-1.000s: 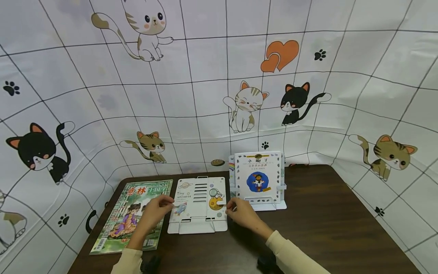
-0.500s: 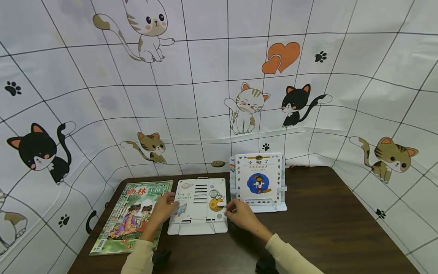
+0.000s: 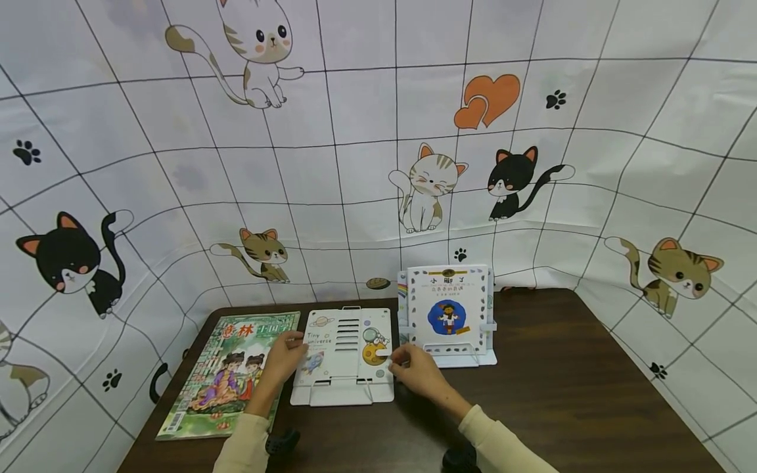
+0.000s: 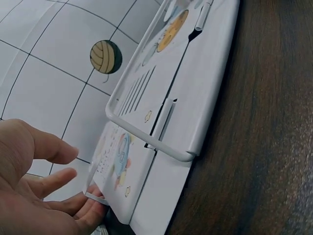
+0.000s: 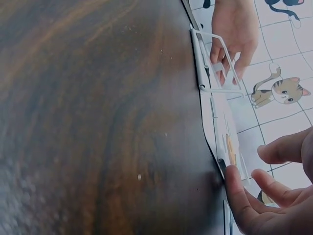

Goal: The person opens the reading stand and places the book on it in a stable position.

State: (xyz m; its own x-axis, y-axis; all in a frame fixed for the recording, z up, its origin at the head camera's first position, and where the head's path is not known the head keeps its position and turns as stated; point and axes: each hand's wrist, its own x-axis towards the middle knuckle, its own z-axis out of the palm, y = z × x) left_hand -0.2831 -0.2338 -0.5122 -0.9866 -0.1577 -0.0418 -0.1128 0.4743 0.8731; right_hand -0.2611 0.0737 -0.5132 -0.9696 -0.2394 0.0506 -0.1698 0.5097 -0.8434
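Observation:
A white book stand (image 3: 347,358) printed "Tiny universe" lies nearly flat on the table, its wire page holder (image 4: 146,139) at the front edge. At its left side is my left hand (image 3: 285,358), fingertips touching the edge around a small side clip (image 4: 96,198); thumb and forefinger are spread apart over it. On the other side my right hand (image 3: 418,372) has a fingertip (image 5: 232,174) against the stand's right edge, the thumb held away from the fingers. A white side tab (image 3: 383,352) sticks out near that hand over the yellow moon print.
A magazine (image 3: 221,384) lies on the left of the dark wooden table (image 3: 568,387), partly under my left forearm. At the back, a second stand (image 3: 487,357) holds an upright picture book (image 3: 446,282). A cat-print sheet (image 3: 355,171) hangs behind the table.
My left hand has shifted slightly up along the book stand's left edge, its forearm swinging a little to the right. The right hand has stayed almost still.

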